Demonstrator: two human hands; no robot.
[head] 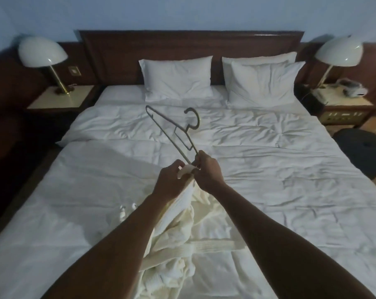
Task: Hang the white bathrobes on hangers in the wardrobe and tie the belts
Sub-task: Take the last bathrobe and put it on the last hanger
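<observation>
A white bathrobe (178, 238) lies crumpled on the near part of the bed, its belt (195, 248) looped across it. My left hand (170, 180) pinches a raised edge of the robe's fabric. My right hand (207, 169) grips the near end of a thin grey hanger (172, 130), right beside the left hand. The hanger points up and away over the bed, hook at the far right. No wardrobe is in view.
The wide bed (269, 169) with a rumpled white duvet fills the view. Two pillows (178, 79) lean on the dark headboard. Lamps stand on nightstands at left (42, 55) and right (340, 52). A dark object (363, 152) lies on the floor at right.
</observation>
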